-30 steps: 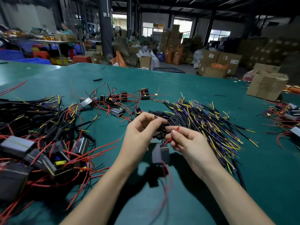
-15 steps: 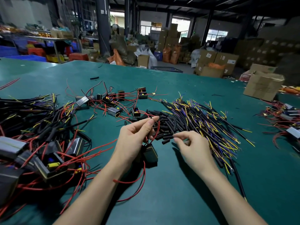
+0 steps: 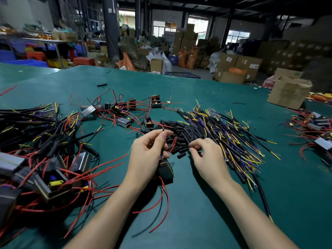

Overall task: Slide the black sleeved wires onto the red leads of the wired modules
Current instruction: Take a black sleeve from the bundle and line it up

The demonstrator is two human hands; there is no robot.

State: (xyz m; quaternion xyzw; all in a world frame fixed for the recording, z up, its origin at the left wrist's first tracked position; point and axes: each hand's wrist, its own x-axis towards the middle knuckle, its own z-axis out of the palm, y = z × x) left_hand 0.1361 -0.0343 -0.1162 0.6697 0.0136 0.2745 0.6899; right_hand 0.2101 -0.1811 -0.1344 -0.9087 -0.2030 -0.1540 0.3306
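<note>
readable text: none, honestly
box labels: the cardboard boxes [image 3: 231, 61] at the back have white stickers, but the print is way too blurry to make out
pillar sign: small white plate on the dark pillar [image 3: 111, 10], can't read it either
modules and wires: no markings I can make out

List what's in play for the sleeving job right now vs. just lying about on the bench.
In play:
- left hand, pinching a red lead
- module hanging from that lead
- right hand, picking at the short black sleeves
- sleeved wires pile

Lying about:
- finished-looking heap, left
- loose modules, far side
- cardboard box
- tangle at right edge
</note>
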